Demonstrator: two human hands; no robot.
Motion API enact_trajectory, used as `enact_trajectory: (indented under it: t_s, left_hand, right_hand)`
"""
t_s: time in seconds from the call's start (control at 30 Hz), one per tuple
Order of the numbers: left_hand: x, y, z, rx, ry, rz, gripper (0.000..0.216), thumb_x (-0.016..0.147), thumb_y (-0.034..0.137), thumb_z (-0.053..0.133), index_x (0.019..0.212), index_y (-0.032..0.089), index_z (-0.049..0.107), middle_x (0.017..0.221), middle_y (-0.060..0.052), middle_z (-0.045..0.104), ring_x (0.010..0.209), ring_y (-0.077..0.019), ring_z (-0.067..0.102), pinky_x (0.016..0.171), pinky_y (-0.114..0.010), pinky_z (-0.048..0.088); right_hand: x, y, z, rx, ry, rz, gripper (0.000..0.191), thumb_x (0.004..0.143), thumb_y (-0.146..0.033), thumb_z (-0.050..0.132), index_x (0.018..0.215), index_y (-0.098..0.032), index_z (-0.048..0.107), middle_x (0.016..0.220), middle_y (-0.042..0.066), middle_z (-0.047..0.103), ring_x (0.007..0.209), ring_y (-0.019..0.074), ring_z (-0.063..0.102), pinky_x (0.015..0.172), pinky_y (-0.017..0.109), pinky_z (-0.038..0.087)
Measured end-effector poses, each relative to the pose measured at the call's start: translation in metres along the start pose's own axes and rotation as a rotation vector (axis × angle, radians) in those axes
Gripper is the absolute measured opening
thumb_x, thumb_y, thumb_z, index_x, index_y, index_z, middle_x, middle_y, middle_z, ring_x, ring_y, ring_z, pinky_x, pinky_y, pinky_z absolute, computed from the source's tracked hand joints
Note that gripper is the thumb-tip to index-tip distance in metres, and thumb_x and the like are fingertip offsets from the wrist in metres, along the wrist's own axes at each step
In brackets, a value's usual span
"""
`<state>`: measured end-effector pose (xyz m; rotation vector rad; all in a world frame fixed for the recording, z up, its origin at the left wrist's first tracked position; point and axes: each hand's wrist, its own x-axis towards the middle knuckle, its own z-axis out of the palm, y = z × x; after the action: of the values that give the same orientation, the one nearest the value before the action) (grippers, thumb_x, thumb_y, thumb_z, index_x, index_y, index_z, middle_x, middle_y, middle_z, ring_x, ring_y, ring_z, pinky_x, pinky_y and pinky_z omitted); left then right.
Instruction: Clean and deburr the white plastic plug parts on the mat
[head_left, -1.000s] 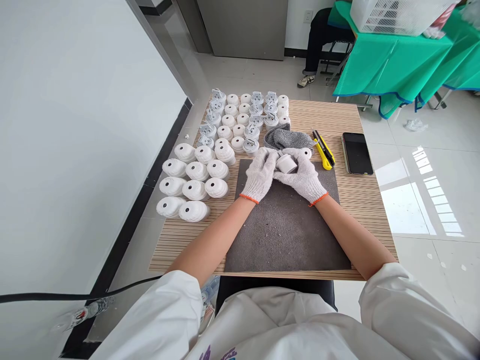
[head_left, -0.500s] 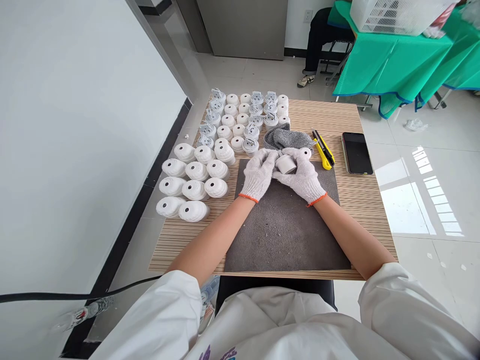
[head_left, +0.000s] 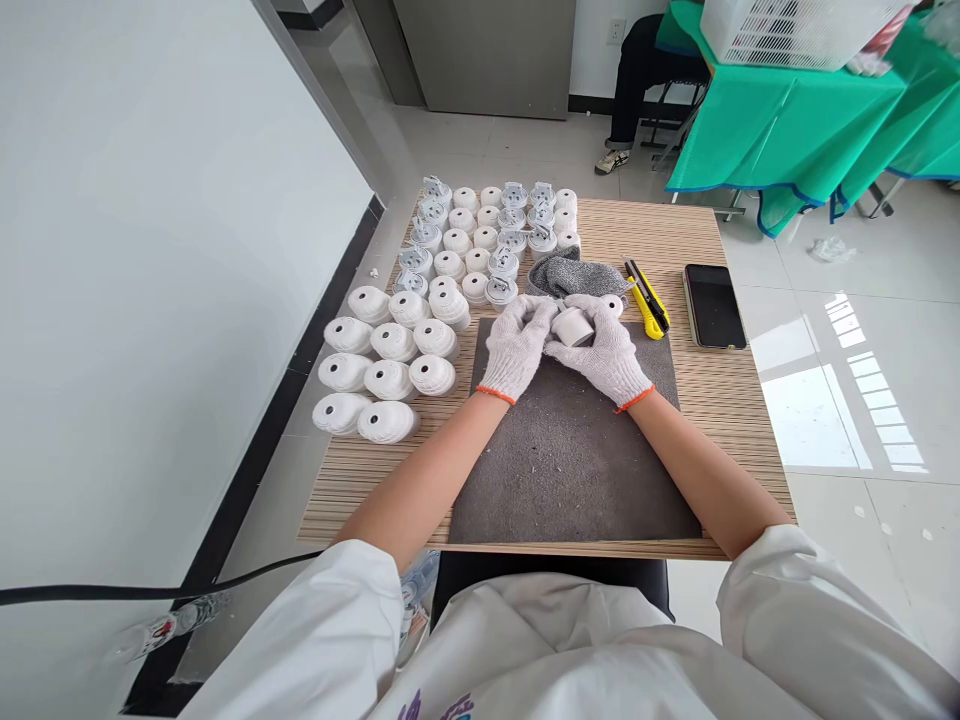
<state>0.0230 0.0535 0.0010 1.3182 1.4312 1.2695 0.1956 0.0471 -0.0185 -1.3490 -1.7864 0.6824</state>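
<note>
A small white plastic cylinder [head_left: 573, 328] sits between my two gloved hands at the far edge of the dark mat [head_left: 577, 450]. My right hand [head_left: 602, 345] is closed round its right side. At the left, my left hand [head_left: 519, 345] has its fingers bent and pressed against the cylinder; a small grey bit shows at its top, too small to name. Behind the hands lies a grey cloth [head_left: 577, 275]. One white spool [head_left: 613, 304] stands just past my right fingers. White thread spools [head_left: 390, 342] fill the left side of the table.
Several white plastic parts with raised clips [head_left: 514, 218] stand among the spools at the back. A yellow box cutter [head_left: 647, 300] and a black phone [head_left: 715, 307] lie at the right. Beyond the table, a person's leg [head_left: 630, 95] shows beside a green-covered table [head_left: 795, 120].
Both hands stay in nearly the same place round the white cylinder. The cylinder has shifted or turned very slightly; nothing else has visibly moved.
</note>
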Motion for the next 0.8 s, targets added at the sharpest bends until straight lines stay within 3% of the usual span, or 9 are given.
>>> enact_trajectory:
  t_s: [0.1,0.2,0.4,0.57,0.8]
  left_hand:
    - [-0.002,0.001,-0.003,0.161,0.005,0.033,0.026,0.113,0.027,0.060,0.090,0.025,0.073,0.096,-0.002,0.078,0.096,-0.0209,0.073,0.102,-0.038,0.059]
    - [-0.003,-0.002,-0.004,0.221,-0.036,0.096,0.027,0.115,0.022,0.055,0.094,0.025,0.073,0.105,-0.003,0.079,0.103,-0.0211,0.074,0.110,-0.039,0.056]
    - [-0.002,-0.002,-0.002,0.100,-0.024,0.037,0.028,0.114,0.027,0.056,0.089,0.025,0.069,0.093,0.000,0.075,0.094,-0.0189,0.071,0.094,-0.033,0.057]
    - [-0.001,-0.007,-0.003,0.136,-0.008,0.075,0.021,0.111,0.033,0.063,0.094,0.025,0.072,0.096,0.000,0.077,0.099,-0.0197,0.070,0.100,-0.035,0.054]
    - [-0.002,-0.010,-0.004,0.126,-0.011,0.110,0.018,0.110,0.034,0.066,0.096,0.026,0.074,0.103,0.000,0.081,0.104,-0.0198,0.072,0.101,-0.036,0.055]
  right_hand:
    - [0.000,0.002,0.000,0.032,-0.006,-0.018,0.076,0.078,-0.039,0.097,0.146,-0.035,0.064,0.154,0.010,0.070,0.145,0.0350,0.067,0.132,0.061,0.051]
    - [0.001,0.003,0.000,0.061,-0.021,-0.029,0.073,0.078,-0.038,0.096,0.145,-0.036,0.066,0.154,0.009,0.071,0.148,0.0364,0.065,0.134,0.065,0.049]
    - [0.003,-0.003,-0.001,0.062,-0.021,-0.021,0.072,0.079,-0.036,0.094,0.146,-0.035,0.066,0.155,0.009,0.071,0.149,0.0350,0.065,0.135,0.062,0.050]
    - [0.003,-0.009,-0.003,0.088,-0.023,-0.013,0.070,0.080,-0.040,0.093,0.144,-0.033,0.067,0.154,0.010,0.071,0.146,0.0340,0.067,0.134,0.059,0.050]
    - [0.005,-0.016,-0.004,0.132,-0.036,0.036,0.065,0.078,-0.045,0.089,0.139,-0.031,0.069,0.150,0.008,0.074,0.145,0.0366,0.069,0.131,0.064,0.052]
